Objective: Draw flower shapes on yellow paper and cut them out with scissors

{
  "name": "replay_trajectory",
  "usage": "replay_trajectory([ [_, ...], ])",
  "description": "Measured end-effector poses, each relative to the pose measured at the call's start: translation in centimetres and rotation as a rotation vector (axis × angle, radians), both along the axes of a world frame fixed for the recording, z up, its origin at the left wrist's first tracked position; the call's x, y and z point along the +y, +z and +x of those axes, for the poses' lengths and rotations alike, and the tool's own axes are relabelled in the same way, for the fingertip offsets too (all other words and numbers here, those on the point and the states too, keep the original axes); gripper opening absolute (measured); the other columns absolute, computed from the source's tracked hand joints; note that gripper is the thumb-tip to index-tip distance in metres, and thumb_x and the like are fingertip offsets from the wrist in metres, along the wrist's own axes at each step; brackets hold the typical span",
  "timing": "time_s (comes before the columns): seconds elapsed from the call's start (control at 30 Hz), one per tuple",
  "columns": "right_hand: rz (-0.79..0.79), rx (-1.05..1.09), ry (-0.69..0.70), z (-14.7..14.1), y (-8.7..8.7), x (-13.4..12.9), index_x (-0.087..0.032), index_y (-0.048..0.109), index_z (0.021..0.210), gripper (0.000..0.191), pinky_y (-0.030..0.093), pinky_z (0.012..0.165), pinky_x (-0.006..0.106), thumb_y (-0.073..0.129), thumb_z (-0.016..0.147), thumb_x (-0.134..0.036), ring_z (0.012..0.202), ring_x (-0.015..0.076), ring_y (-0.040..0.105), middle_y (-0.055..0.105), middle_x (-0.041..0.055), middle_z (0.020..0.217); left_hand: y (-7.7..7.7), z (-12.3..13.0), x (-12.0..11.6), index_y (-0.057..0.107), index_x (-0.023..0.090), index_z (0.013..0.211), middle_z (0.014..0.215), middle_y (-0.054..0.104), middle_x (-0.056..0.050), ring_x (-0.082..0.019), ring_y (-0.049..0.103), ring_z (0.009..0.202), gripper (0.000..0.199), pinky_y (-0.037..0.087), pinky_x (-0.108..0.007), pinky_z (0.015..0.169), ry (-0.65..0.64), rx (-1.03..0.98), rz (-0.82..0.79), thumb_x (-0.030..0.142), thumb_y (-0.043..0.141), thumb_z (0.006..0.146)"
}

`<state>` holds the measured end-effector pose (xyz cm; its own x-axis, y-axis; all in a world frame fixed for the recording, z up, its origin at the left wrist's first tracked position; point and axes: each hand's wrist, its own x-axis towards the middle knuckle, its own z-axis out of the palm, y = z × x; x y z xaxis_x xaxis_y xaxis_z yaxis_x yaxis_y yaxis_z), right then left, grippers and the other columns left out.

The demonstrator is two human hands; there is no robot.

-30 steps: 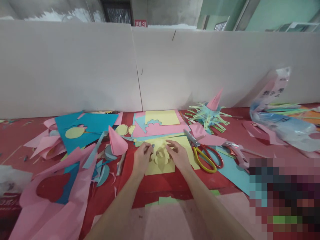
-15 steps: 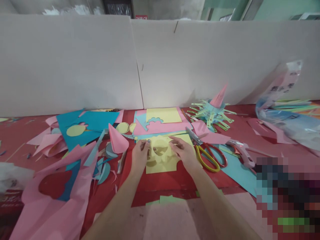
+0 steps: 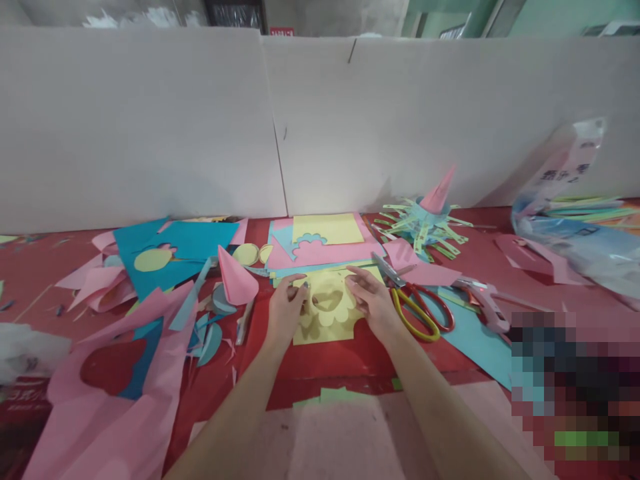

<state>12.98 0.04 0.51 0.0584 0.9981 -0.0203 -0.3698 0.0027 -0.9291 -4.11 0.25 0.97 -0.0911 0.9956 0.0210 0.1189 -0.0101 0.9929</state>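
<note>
A yellow scalloped paper cutout point(image 3: 327, 317) with an opening in its middle hangs just above a yellow paper sheet point(image 3: 320, 336). My left hand point(image 3: 287, 308) pinches the left edge of the cutout between thumb and fingers. On the opposite edge, my right hand point(image 3: 371, 301) is closed on it the same way. Red-and-yellow-handled scissors point(image 3: 414, 313) lie close by my right hand, blades toward the back. Left of my left hand stands a pink paper cone point(image 3: 236, 283), with a pen-like cutter point(image 3: 243, 323) below it.
A spiky green-and-blue paper piece with a pink cone point(image 3: 434, 213) stands back right. The pink glue gun point(image 3: 493, 307) rests on blue paper point(image 3: 473, 347). Pink paper scraps point(image 3: 145, 427) cover the left side. A white board point(image 3: 400, 127) closes off the back; a plastic bag point(image 3: 585, 247) lies right.
Both hands have tipped the yellow cutout, so its opening shows wider and its scalloped lower edge is plainer. My right fingers have shifted slightly; the surrounding things stay put.
</note>
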Motion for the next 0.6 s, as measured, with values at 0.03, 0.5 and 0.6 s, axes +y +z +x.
replay_trajectory([
  [0.03, -0.005, -0.004, 0.002, 0.0, 0.1, 0.0, -0.025, 0.061, 0.097, 0.032, 0.015, 0.034, 0.015, 0.067, 0.065, -0.025, 0.044, 0.0012, 0.029, 0.052, -0.0025, 0.079, 0.0, 0.0, 0.1, 0.056, 0.018, 0.095, 0.055, 0.058, 0.003, -0.01, 0.056, 0.049, 0.028, 0.04, -0.017, 0.042, 0.006, 0.016, 0.017, 0.036, 0.053, 0.073],
  [0.5, -0.082, 0.02, 0.147, -0.1, 1.2, -0.7, -0.026, 0.059, 0.099, 0.035, 0.012, 0.029, 0.013, 0.066, 0.065, -0.025, 0.039, -0.0007, 0.024, 0.047, -0.0044, 0.079, 0.3, 0.1, -0.1, 0.058, 0.016, 0.097, 0.093, 0.063, -0.007, -0.018, 0.061, 0.082, 0.041, 0.05, -0.025, 0.064, -0.005, -0.225, 0.036, 0.048, 0.05, 0.073],
  [0.6, -0.113, 0.063, 0.155, 0.0, 1.3, -0.8, -0.025, 0.059, 0.101, 0.037, 0.012, 0.027, 0.013, 0.066, 0.065, -0.025, 0.039, -0.0005, 0.024, 0.045, -0.0048, 0.074, 0.2, 0.2, -0.3, 0.056, 0.016, 0.103, 0.083, 0.065, -0.006, -0.017, 0.062, 0.072, 0.047, 0.049, -0.025, 0.06, -0.114, -0.309, -0.016, 0.05, 0.051, 0.072],
])
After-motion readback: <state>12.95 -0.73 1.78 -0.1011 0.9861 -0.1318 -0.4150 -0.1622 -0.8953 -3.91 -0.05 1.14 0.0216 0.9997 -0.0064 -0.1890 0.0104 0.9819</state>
